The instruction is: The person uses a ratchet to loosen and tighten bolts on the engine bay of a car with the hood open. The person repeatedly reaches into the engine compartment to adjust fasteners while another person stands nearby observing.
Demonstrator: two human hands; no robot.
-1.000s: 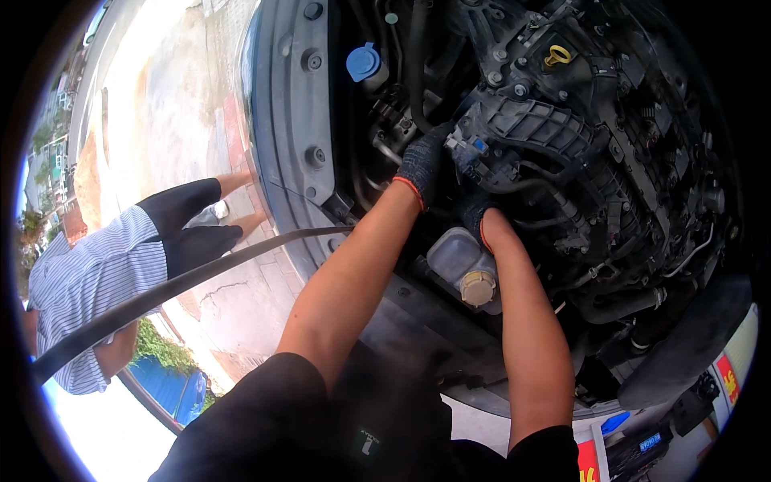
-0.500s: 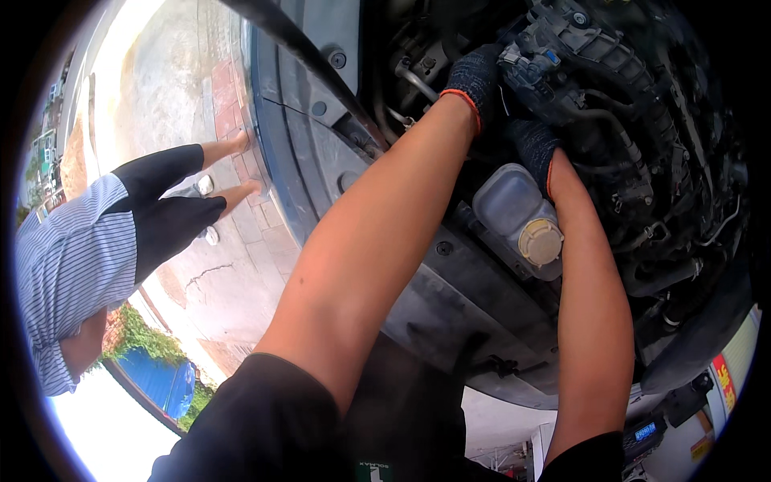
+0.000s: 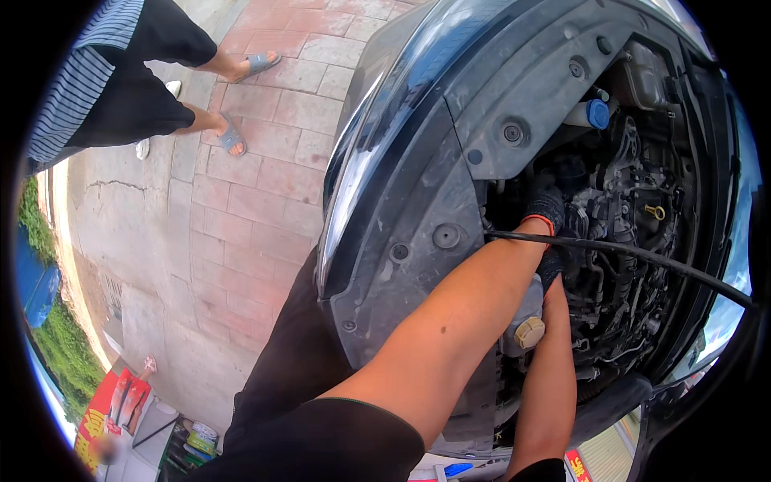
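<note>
the gloved left hand point(image 3: 545, 206) is near the engine point(image 3: 620, 210), past the inner edge of the grey panel point(image 3: 426, 273). the right hand point(image 3: 551, 267) is beside the plastic reservoir point(image 3: 530, 302). i cannot tell whether their hidden fingers are clamped.

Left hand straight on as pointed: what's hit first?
Probably the dark engine parts just beyond the left hand; shadow hides the depth, so it may already be touching them.
</note>
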